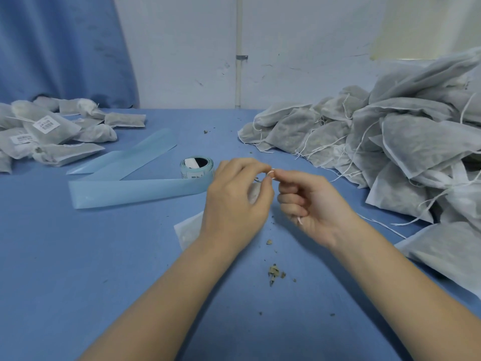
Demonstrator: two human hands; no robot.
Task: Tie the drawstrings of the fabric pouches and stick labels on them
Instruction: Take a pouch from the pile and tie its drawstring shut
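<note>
Blue-covered table. On it: labelled pouches upper left; unlabelled pouch heap right; label roll centre, backing strip trailing left; scattered crumbs.

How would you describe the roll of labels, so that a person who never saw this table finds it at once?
Start at the blue table and look at its middle, just beyond the left hand. The label roll stands there on its flat end. Unlike the pouches around, it is a small blue cylinder with a long empty backing strip trailing from it.
</note>
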